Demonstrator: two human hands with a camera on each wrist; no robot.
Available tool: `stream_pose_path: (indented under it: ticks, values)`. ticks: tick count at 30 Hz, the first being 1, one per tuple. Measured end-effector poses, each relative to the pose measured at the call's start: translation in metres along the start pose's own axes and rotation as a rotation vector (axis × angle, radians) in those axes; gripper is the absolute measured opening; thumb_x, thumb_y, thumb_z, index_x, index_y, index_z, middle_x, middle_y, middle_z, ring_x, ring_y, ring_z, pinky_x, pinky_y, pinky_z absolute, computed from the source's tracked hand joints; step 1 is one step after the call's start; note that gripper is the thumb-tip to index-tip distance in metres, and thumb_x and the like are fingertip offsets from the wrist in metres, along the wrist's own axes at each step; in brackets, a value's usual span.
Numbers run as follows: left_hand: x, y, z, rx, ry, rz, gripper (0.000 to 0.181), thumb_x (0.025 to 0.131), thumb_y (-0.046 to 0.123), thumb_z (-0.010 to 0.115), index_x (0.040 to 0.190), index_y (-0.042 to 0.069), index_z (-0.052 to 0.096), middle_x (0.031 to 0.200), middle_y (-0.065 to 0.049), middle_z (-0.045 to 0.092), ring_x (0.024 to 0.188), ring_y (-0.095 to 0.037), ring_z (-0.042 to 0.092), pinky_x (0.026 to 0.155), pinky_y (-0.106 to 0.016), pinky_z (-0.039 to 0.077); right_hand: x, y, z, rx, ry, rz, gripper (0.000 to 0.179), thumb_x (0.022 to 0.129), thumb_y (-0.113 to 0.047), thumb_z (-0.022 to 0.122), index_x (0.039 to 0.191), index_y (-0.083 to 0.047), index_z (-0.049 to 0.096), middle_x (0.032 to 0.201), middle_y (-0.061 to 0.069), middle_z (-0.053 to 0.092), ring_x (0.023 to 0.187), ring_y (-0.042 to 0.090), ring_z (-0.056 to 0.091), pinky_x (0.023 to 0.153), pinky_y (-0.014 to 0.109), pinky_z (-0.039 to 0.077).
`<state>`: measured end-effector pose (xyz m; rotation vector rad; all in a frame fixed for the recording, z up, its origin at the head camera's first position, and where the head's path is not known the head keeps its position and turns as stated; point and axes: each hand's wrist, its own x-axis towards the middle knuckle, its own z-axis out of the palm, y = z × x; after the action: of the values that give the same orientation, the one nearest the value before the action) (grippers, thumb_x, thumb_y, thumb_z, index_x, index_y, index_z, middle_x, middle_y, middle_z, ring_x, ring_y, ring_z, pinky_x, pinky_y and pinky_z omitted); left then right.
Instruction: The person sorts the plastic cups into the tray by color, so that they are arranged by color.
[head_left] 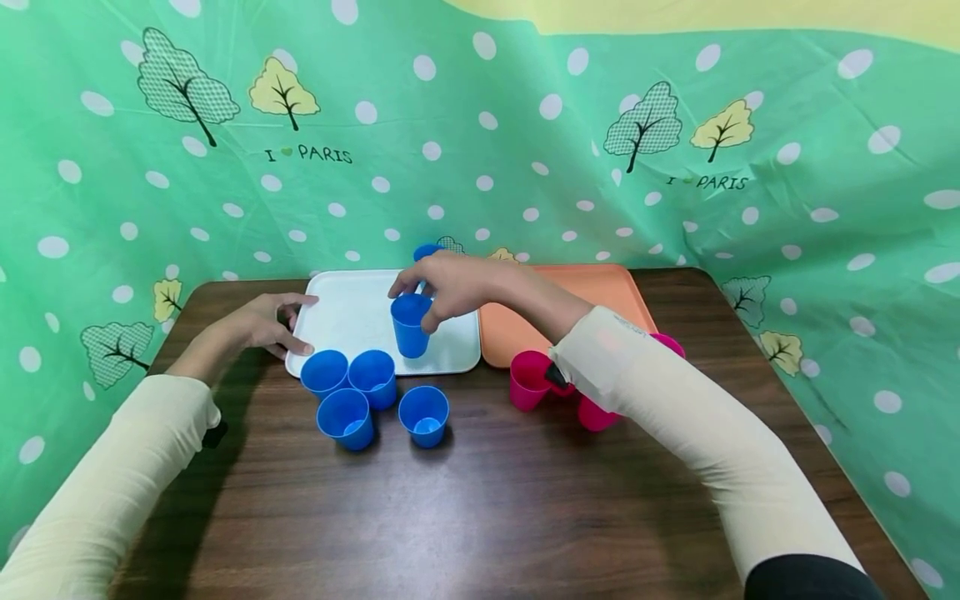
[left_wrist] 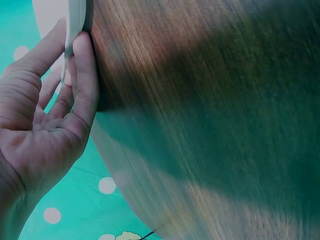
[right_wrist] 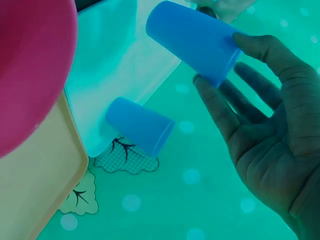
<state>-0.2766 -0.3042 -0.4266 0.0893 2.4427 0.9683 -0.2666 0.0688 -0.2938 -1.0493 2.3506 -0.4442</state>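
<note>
My right hand (head_left: 456,287) pinches a blue cup (head_left: 411,329) near its rim, with the cup upright over the white tray (head_left: 348,308). In the right wrist view, thumb and fingertips press on opposite sides of that cup (right_wrist: 192,40). Behind the hand, a second blue cup (head_left: 427,250) stands in the tray's far right corner. My left hand (head_left: 262,323) grips the left edge of the white tray; in the left wrist view, the tray's rim (left_wrist: 76,25) lies between its digits. Several blue cups stand on the table in front of the tray, including a nearer one (head_left: 424,417).
An orange tray (head_left: 510,340) adjoins the white one on the right, partly behind my right forearm. Several pink cups (head_left: 528,381) stand before it, some hidden by the sleeve. A green dotted cloth (head_left: 480,150) hangs behind the dark wooden table (head_left: 480,517).
</note>
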Motion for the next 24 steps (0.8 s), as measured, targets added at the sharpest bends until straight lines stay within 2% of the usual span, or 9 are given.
stream_pose_path:
  ticks: [4,10,12,17,24]
  values:
    - [0.000,-0.001,0.001,-0.002,0.002,-0.003,0.103,0.092,0.011,0.096,0.175,0.004,0.035,0.128,-0.025,0.047,0.093,-0.028,0.067,0.078,-0.040,0.072,0.004,0.002,-0.004,-0.001,0.023,0.006,0.064,0.099,-0.017,0.081,0.161,-0.020,0.064,0.162,0.011,0.062,0.147,0.036,0.065,0.111,0.045,0.063]
    - [0.000,0.000,0.001,0.000,0.016,-0.004,0.103,0.091,0.010,0.096,0.175,0.005,0.037,0.126,-0.024,0.048,0.094,-0.028,0.064,0.077,-0.040,0.072,0.009,0.006,-0.007,-0.083,0.056,0.021,0.062,0.100,-0.023,0.078,0.160,-0.027,0.065,0.161,0.010,0.056,0.139,0.033,0.059,0.105,0.044,0.061]
    - [0.000,0.000,0.001,-0.002,0.017,-0.006,0.103,0.091,0.010,0.096,0.175,0.005,0.037,0.127,-0.024,0.048,0.095,-0.028,0.064,0.077,-0.040,0.072,0.013,0.008,-0.008,-0.098,0.059,0.024,0.061,0.100,-0.024,0.078,0.159,-0.026,0.065,0.161,0.012,0.055,0.137,0.033,0.059,0.104,0.045,0.061]
    - [0.001,0.001,0.001,-0.008,0.017,-0.014,0.103,0.091,0.010,0.096,0.175,0.006,0.037,0.129,-0.025,0.048,0.098,-0.030,0.064,0.078,-0.040,0.072,0.023,0.012,-0.012,-0.096,0.070,0.038,0.059,0.101,-0.023,0.078,0.158,-0.019,0.065,0.163,0.011,0.060,0.144,0.033,0.058,0.109,0.045,0.062]
    - [0.002,0.000,0.001,-0.022,0.019,-0.020,0.103,0.091,0.009,0.096,0.175,0.007,0.038,0.127,-0.023,0.046,0.098,-0.030,0.062,0.078,-0.040,0.072,0.039,0.011,-0.015,-0.128,0.156,0.037,0.060,0.098,-0.024,0.081,0.156,-0.013,0.067,0.159,0.015,0.062,0.146,0.034,0.057,0.115,0.049,0.059]
